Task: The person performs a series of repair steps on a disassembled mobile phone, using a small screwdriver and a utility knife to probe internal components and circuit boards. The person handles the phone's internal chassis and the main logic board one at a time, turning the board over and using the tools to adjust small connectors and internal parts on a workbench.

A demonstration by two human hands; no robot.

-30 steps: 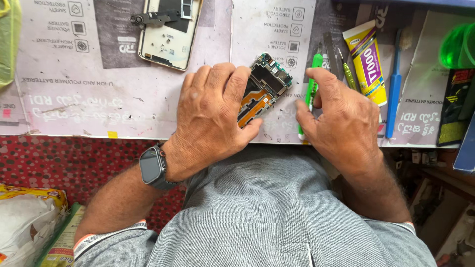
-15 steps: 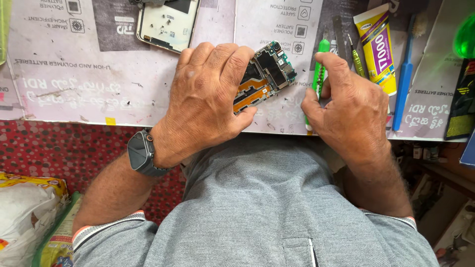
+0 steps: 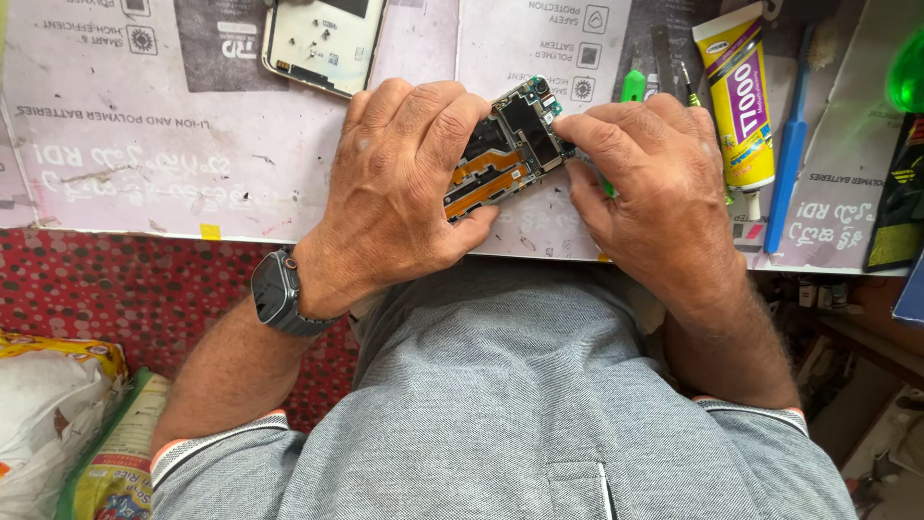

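Opened phone [image 3: 505,144] between both hands' fingers [image 3: 438,120]

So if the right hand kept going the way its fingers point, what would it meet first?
The right hand points leftward; its fingertips already touch the opened phone, with the left hand just beyond, gripping it.

So the counter [image 3: 192,154] is covered in pale printed sheets; a white phone back shell [image 3: 322,43] sits at the top edge; off to the right there's a yellow glue tube [image 3: 739,96] lying nozzle-down, a blue toothbrush [image 3: 794,144] just beside it, and a green-handled tool [image 3: 632,87] poking up near a grey metal strip [image 3: 666,58]; something bright green [image 3: 907,72] at the far right; red patterned floor covering [image 3: 125,289] below, with plastic bags [image 3: 58,424] bottom left.
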